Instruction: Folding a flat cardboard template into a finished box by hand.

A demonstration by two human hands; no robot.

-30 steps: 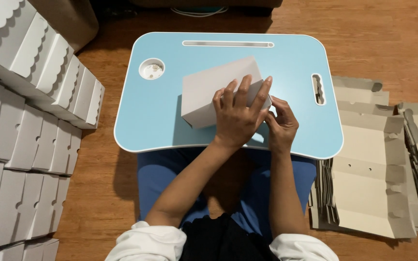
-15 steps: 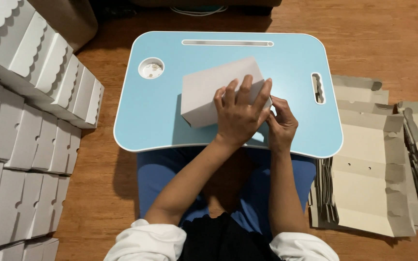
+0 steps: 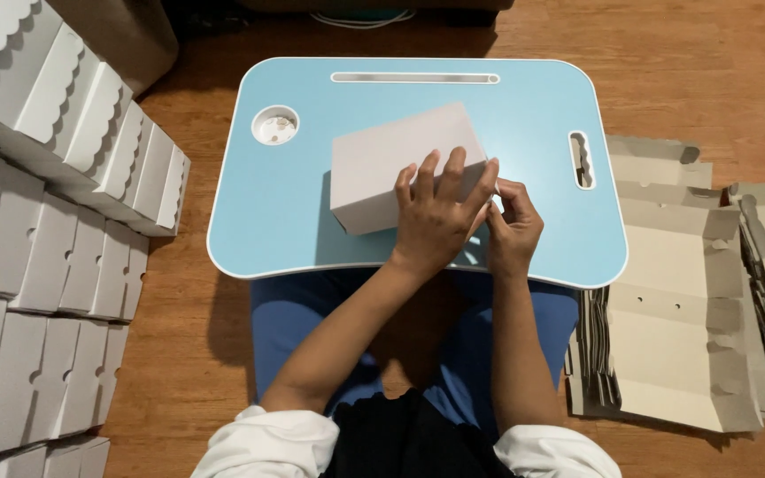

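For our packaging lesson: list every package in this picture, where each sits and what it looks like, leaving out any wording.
Grey box: on the blue lap table, rectangular, plain; left hand rests on it, right hand at its right end.
Finished boxes: stacked at left, white-grey, scalloped flaps.
Flat cardboard blanks: piled on the floor at right, beige-grey, unfolded.

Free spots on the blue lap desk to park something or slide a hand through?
On the light blue lap desk, bare patches: left of the folded grey cardboard box, below the round cup recess; and right of it, by the handle slot. Crowded at the box's near-right corner, under the left hand and right hand.
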